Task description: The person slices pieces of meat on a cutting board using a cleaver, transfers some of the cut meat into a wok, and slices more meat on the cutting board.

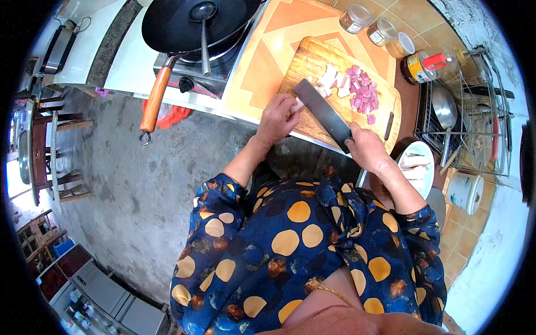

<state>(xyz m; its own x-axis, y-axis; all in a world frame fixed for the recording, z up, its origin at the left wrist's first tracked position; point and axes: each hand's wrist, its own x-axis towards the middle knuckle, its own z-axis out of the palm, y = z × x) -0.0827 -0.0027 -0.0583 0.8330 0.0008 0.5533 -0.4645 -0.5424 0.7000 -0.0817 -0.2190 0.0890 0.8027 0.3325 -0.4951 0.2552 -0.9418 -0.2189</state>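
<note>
My right hand (367, 148) grips the handle of a cleaver (324, 114), whose dark broad blade lies slanted across the near side of a wooden cutting board (307, 61). At the board's near left edge, my left hand (276, 119) has its fingers curled round a pale piece of meat (297, 104), close beside the blade's far end. Just beyond the blade are white, fatty-looking meat pieces (329, 77). A heap of diced red meat (364, 94) lies to their right. The blade hides part of the board and some pale pieces.
Left of the board, a wok (190, 36) with a ladle (205, 42) sits on a gas stove (192, 81), its wooden handle jutting outward. Jars (382, 32) and a red-capped bottle (421, 67) line the back. A wire rack (474, 131) and a bowl of fish (416, 153) are rightward.
</note>
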